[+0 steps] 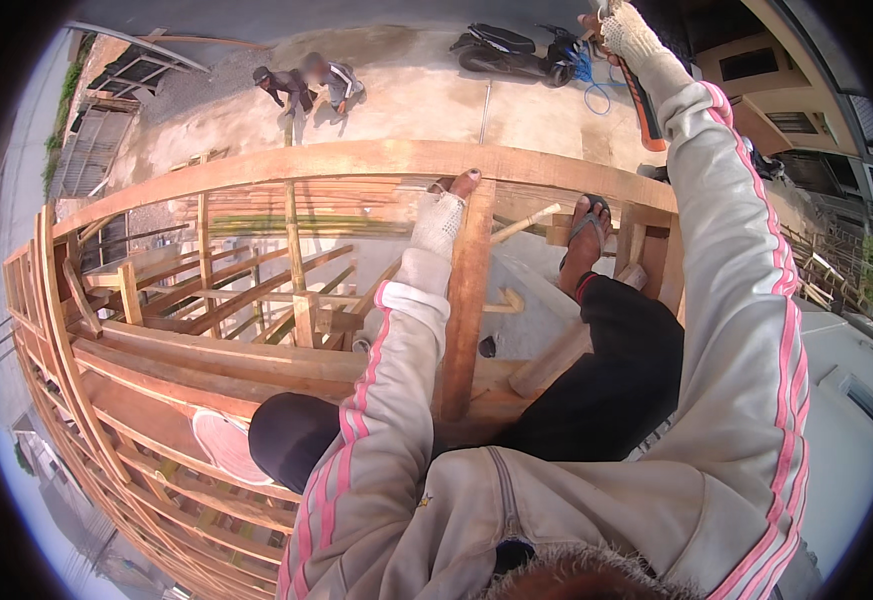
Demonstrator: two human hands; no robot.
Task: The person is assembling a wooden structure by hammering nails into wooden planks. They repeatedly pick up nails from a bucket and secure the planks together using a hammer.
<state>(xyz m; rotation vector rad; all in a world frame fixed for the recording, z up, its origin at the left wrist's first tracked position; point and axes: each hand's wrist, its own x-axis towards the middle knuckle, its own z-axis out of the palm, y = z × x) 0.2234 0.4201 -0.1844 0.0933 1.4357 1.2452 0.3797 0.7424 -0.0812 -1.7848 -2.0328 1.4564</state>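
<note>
My left hand (452, 196), in a pale knit glove with bare fingertips, is at the joint where a short plank (470, 290) meets a long wooden beam (356, 160). Its fingers are curled together against the wood; whatever they may pinch is too small to make out. Raised to the top right, my right hand (611, 28) is closed on a tool with a black-and-orange handle (643, 110). The handle hangs down past the wrist; the rest of the tool cannot be made out at the picture's edge. A sandaled foot (584, 235) rests on the framing right of the plank.
Timber framing (186, 340) spreads to the left and below, with gaps between its members. Bamboo poles (294, 235) stand below the beam. On the ground beyond are two people (321, 85), a parked black motorbike (516, 52) and a blue hose (596, 95).
</note>
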